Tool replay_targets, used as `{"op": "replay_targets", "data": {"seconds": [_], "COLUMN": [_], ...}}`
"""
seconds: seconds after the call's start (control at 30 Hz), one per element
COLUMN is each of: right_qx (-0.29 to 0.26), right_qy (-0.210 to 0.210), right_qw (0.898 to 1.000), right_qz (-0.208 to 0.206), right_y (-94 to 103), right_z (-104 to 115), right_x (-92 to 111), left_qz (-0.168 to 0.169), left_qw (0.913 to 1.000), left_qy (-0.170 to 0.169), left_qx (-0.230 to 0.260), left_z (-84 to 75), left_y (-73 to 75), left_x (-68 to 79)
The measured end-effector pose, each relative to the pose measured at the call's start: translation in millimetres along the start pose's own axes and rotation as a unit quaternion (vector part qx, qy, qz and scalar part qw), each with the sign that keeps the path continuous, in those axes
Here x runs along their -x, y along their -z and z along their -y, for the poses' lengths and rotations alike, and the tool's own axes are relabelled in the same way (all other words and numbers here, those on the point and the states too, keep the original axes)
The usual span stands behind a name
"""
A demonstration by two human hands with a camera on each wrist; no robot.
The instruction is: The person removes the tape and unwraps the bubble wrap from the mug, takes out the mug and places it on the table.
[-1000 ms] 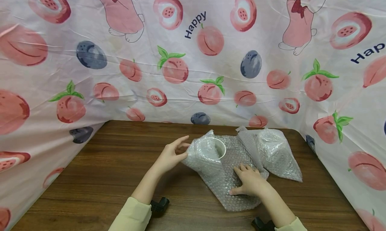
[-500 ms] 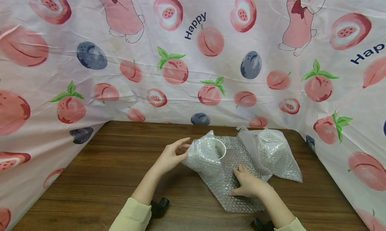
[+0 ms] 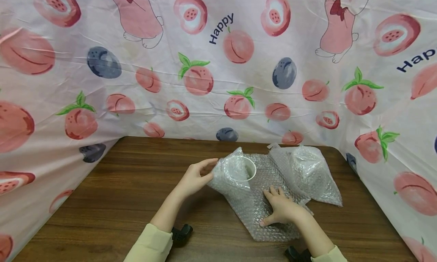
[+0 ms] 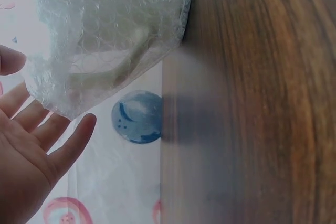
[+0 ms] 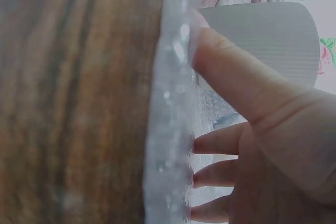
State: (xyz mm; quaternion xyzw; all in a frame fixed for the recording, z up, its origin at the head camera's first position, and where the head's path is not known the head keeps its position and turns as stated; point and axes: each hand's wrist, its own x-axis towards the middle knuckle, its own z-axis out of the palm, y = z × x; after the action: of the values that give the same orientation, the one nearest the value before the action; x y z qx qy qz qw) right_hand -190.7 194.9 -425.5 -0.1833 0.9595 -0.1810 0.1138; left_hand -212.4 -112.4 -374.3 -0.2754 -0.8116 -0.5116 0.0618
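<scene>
A white cup [image 3: 252, 171] with a ribbed side [image 5: 262, 43] stands on a sheet of bubble wrap [image 3: 244, 205], its mouth up. One flap of the sheet [image 4: 105, 30] is folded up around the cup's left side. At that flap is my left hand [image 3: 194, 179], its fingers lightly bent and touching the wrap's outer side. My right hand [image 3: 281, 207] presses flat on the sheet to the right of the cup, thumb and fingers spread. Seen from the right wrist, the fingertips [image 5: 207, 174] meet the wrap and the thumb lies in front of the cup.
Another bubble-wrapped bundle [image 3: 308, 171] sits at the back right, beside the sheet's far edge. Everything rests on a brown wooden table [image 3: 112, 209]. A fruit-printed cloth [image 3: 205, 72] hangs around its back and sides.
The left fingers have shifted slightly right, against the flap. More of the cup's rim shows. My right fingers have spread a little, and a wrap corner sticks out further by the right wrist.
</scene>
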Motion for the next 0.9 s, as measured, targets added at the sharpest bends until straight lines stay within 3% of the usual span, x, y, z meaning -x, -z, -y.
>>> {"op": "replay_targets", "data": {"seconds": [0.1, 0.37, 0.7, 0.9], "right_qx": [-0.003, -0.003, -0.003, -0.003], "right_qy": [-0.001, -0.004, -0.002, -0.001], "right_qw": [1.0, 1.0, 1.0, 1.0], "right_qz": [0.004, 0.008, 0.002, 0.002], "right_y": [0.2, 1.4, 0.1, -0.4], "right_z": [0, 0, -1, -2], "right_x": [0, 0, -1, 0], "left_qz": [-0.001, -0.023, -0.036, -0.033], "left_qw": [1.0, 0.9991, 0.9973, 0.9957], "left_qy": [-0.002, -0.016, -0.026, -0.016], "left_qx": [0.008, 0.03, 0.059, 0.086], "left_z": [1.0, 33.1, 33.8, 31.8], "left_y": [-1.4, -11.8, -7.2, -1.5], "left_x": [-0.2, -7.7, -8.1, -6.6]}}
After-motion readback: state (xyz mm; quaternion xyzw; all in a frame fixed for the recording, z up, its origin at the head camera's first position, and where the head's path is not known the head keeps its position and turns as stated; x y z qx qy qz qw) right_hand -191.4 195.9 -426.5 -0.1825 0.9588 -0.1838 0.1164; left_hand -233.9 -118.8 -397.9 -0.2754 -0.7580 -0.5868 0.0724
